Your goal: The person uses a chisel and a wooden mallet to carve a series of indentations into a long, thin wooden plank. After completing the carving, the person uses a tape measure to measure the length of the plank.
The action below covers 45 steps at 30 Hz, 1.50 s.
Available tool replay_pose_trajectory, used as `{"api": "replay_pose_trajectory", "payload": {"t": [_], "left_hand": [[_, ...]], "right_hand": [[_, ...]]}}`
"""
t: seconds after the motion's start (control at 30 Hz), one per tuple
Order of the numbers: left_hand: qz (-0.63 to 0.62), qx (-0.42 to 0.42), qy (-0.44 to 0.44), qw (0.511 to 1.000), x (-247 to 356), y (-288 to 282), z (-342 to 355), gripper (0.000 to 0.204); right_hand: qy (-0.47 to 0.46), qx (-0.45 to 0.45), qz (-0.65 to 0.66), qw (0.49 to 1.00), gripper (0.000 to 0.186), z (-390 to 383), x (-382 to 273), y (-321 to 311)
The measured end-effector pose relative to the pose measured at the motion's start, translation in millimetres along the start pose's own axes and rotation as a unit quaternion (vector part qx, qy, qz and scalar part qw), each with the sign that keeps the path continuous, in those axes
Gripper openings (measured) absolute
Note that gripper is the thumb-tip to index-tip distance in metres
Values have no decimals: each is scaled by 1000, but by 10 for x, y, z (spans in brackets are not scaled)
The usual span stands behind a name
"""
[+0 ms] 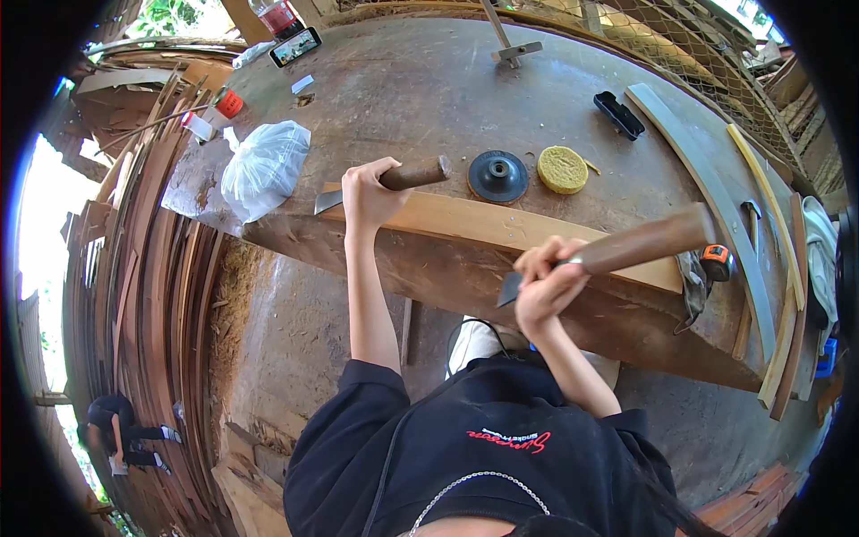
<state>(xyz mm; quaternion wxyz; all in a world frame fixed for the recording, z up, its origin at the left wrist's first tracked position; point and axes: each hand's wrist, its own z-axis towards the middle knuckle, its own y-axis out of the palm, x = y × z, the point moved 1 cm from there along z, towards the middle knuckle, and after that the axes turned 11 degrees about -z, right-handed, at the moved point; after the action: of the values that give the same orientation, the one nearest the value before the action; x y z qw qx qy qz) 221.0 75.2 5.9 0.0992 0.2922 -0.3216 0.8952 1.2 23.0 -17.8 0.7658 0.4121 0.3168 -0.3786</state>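
My left hand (369, 192) is closed around a chisel (417, 173) with a brown wooden handle. Its flat metal blade pokes out on the left, over the end of a light wooden plank (474, 217). My right hand (548, 282) grips a second chisel (649, 240), whose thick handle rises to the right and is slightly blurred. That tool's dark blade shows below and left of my fingers, by the plank's near side. The plank lies along the near edge of the workbench (394, 98), running beneath both hands.
Beyond the plank lie a black rubber disc (497, 176) and a round yellow pad (563, 170). A stuffed plastic bag (266, 170) sits at left. On the right are a tape measure (716, 262), a hammer (752, 224) and long strips (711, 197). Someone sits at lower left.
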Motion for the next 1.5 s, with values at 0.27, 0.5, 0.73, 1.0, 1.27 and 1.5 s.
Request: {"api": "replay_pose_trajectory", "payload": {"t": [0.27,0.5,0.73,1.0,1.27,1.5], "left_hand": [[6,100,-38,994,-308,-388,2,11],[-79,-17,30,996,710,102,-132,10],[-191,-144,197,951,1603,1064,-505,12],[-82,-151,111,979,1486,1099,-504,16],[-91,-147,67,983,1374,1024,-438,9],[-100,-93,52,989,1100,783,-368,19]], "right_hand": [[198,-232,-330,893,38,-252,90,-126],[205,-83,-310,925,32,-83,-196,-837],[167,56,-236,956,33,154,-788,-1204],[-25,203,-175,963,42,316,-1271,-1527],[154,-102,-293,938,20,-372,-654,-1205],[-28,110,-185,976,44,28,-936,-1229]]}}
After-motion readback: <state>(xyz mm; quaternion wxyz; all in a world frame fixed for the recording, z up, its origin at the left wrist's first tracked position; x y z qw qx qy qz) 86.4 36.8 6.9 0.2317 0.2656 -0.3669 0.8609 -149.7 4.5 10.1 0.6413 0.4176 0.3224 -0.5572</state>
